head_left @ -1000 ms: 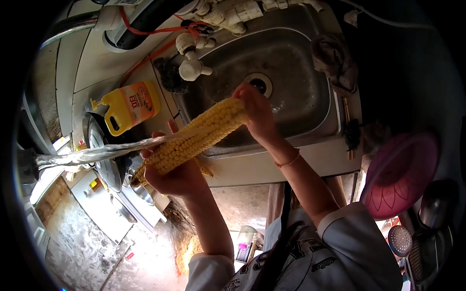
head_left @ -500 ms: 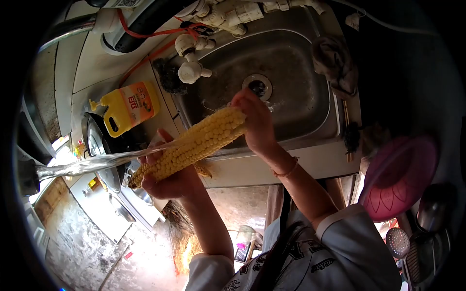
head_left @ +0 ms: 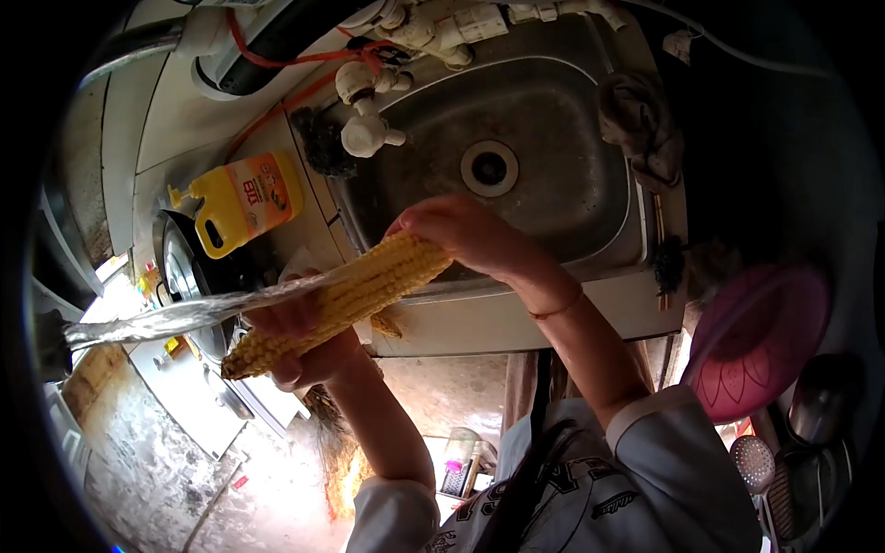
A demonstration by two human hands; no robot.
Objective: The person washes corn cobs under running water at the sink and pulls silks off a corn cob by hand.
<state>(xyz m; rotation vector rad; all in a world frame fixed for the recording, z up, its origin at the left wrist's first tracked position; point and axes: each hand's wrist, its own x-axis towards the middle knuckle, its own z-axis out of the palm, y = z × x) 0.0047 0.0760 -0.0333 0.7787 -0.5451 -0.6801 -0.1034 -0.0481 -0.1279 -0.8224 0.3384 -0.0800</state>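
Observation:
A yellow corn cob (head_left: 369,284) lies slanted across the view, its thick end over the near edge of the sink. My left hand (head_left: 309,346) is wrapped round its lower left part, palm underneath. My right hand (head_left: 456,235) grips the upper right end from above, fingers partly hidden behind the cob. A stream of water (head_left: 175,320) runs from the tap mouth (head_left: 53,343) at the left edge and meets the cob near my left fingers.
Behind the cob is the metal sink (head_left: 572,184) with a drain (head_left: 489,169). A white valve (head_left: 366,134), a yellow jug (head_left: 247,203), a grey cloth (head_left: 641,129) and a pink basin (head_left: 756,341) surround it. A second cob (head_left: 385,325) lies on the counter edge.
The cob has shifted down and to the left with my left hand. My right hand has turned and moved left over the cob's end, uncovering the drain.

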